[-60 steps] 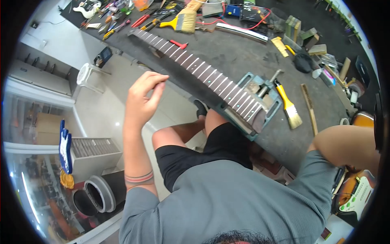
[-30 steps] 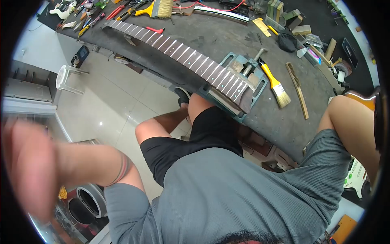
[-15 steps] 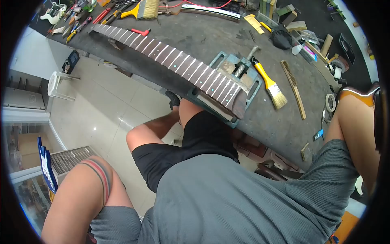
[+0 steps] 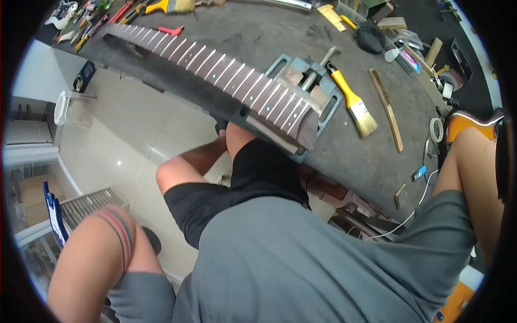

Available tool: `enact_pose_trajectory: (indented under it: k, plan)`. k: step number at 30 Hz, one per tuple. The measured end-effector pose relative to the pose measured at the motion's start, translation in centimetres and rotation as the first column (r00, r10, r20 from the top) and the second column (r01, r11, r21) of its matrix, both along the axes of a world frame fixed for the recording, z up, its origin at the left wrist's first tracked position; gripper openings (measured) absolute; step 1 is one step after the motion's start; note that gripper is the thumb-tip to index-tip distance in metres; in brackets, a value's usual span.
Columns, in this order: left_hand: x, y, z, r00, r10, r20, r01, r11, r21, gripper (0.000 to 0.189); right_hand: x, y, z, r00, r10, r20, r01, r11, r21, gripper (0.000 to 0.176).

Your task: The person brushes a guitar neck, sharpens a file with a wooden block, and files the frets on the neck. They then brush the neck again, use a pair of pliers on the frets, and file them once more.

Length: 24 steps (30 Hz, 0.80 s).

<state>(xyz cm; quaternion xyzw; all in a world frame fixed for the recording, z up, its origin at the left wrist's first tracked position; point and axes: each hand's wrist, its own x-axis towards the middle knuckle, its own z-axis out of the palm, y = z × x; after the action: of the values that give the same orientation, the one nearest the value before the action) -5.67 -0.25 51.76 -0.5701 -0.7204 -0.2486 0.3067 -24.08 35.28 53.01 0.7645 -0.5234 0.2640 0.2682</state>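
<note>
1. Head view – neck (image 4: pixel 215 67) lies fretboard-up along the front edge of the worktop (image 4: pixel 258 32), heel end clamped in the vise (image 4: pixel 269 134), far end reaching toward the hand tools at top left.
2. Left hand and right hand are both out of the picture, so I cannot tell whether the fingers are spread, pressed together or pinching anything. Only the left arm (image 4: pixel 89 264) with its banded tattoo shows at lower left, and the right arm (image 4: pixel 471 172) at the right edge.
3. Brush (image 4: pixel 353 105) lies just beside the vise screw, and the wire brush (image 4: pixel 385 105) is near it.
4. Risk, as I judge it: the neck is gripped at one end only and no hand steadies it. A knee or elbow knocking the long free end could lever it in the vise or mark the wood.
5. Versus 2 s ago: the left hand was up near the neck with fingertips pinched together – now it has dropped out of view. Neck and vise sit higher in the picture, and a tape roll (image 4: pixel 435 129) and cable (image 4: pixel 420 199) have come into view at right.
</note>
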Motion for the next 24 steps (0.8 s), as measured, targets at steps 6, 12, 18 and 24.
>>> enact_pose_trajectory:
  k: [6, 12, 18, 24]
  plan:
    - [0.4, -6.5, 1.7, 0.993, -0.087, 0.076, 0.045, 0.898, 0.437, 0.026, -7.8, 4.1, -3.1, 0.841, -0.44, 0.315, 0.508, 0.843, -0.178, 0.061]
    - [-14.2, -0.2, -15.7, 0.701, 0.393, 0.595, -0.633, 0.728, 0.264, 0.049, -21.1, 2.1, -21.8, -0.136, -0.956, 0.262, 0.649, 0.114, 0.752, 0.068]
    - [-18.1, 3.0, -20.5, 0.615, 0.755, 0.227, -0.643, 0.646, -0.411, 0.084, -21.8, -1.0, -26.4, -0.16, -0.973, 0.168, 0.576, 0.047, 0.816, 0.062]
    - [-21.7, 0.7, -21.8, 0.623, 0.75, 0.22, -0.61, 0.642, -0.464, 0.086, -22.8, -0.6, -27.5, -0.144, -0.941, 0.307, 0.618, 0.157, 0.77, 0.064]
